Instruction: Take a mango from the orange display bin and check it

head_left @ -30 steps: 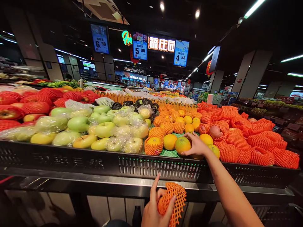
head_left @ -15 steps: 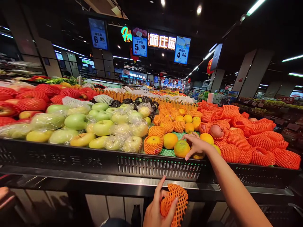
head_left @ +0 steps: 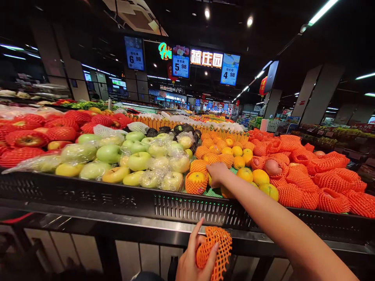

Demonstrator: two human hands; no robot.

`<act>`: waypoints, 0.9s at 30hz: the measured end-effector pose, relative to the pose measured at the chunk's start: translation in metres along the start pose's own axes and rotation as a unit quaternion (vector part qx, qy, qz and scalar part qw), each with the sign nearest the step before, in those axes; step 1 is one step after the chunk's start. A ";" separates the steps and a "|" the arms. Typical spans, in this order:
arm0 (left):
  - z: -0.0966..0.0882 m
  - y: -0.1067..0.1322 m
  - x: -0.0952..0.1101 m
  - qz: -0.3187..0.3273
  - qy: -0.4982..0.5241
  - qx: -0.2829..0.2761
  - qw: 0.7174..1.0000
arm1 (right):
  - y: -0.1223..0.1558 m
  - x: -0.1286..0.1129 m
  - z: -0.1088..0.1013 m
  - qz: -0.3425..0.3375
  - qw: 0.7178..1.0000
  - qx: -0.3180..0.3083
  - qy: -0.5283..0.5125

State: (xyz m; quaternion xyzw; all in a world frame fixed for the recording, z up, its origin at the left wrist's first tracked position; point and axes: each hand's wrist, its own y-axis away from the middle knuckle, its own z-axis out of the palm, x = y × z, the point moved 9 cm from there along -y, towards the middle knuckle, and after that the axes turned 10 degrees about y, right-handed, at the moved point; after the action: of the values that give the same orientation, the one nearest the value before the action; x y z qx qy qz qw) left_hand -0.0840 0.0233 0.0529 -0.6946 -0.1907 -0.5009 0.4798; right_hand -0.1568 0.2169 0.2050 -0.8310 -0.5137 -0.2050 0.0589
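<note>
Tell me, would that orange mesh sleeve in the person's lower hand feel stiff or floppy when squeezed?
Probably soft and springy: the orange mesh sleeve bends around the left hand, whose thumb presses into it. It looks light, being open netting with holes throughout. It seems unlikely to slip or roll, since the webbing gives fingers grip, and similar sleeves stay put on the netted oranges.

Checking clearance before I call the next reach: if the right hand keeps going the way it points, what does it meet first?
The right hand points left across the bin, so probably the netted orange right beside its fingertips; depth is hard to judge.
</note>
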 end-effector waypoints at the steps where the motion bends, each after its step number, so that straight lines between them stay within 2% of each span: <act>1: -0.001 0.000 -0.001 -0.005 0.005 0.000 1.000 | -0.007 -0.001 0.002 0.003 1.000 -0.013 0.011; 3: -0.005 0.001 -0.004 -0.020 0.007 0.001 1.000 | -0.018 0.006 0.006 0.003 1.000 -0.016 0.019; 6: -0.009 0.001 -0.011 -0.038 -0.003 0.000 0.999 | -0.023 0.037 0.011 0.006 1.000 -0.001 -0.003; 10: -0.007 0.001 -0.012 -0.029 0.004 -0.002 1.000 | -0.015 0.085 0.025 0.012 0.998 0.004 -0.057; 13: 0.001 0.002 -0.006 -0.001 0.001 -0.006 1.000 | -0.004 0.107 0.036 0.011 0.995 0.006 -0.098; 17: 0.007 0.005 -0.001 0.020 0.010 -0.004 1.000 | 0.006 0.117 0.044 -0.008 0.989 0.004 -0.145; 21: 0.004 0.006 -0.003 0.017 -0.005 -0.005 1.000 | 0.007 0.112 0.047 -0.011 0.986 0.002 -0.167; 27: 0.001 0.006 -0.003 0.008 -0.010 -0.002 1.000 | 0.011 0.107 0.063 0.078 0.982 -0.019 -0.172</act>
State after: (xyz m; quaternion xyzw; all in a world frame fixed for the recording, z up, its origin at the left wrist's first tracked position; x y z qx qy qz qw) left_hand -0.0805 0.0223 0.0477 -0.7019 -0.1888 -0.4906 0.4806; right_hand -0.0875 0.3200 0.1918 -0.8925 -0.4456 -0.0634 -0.0305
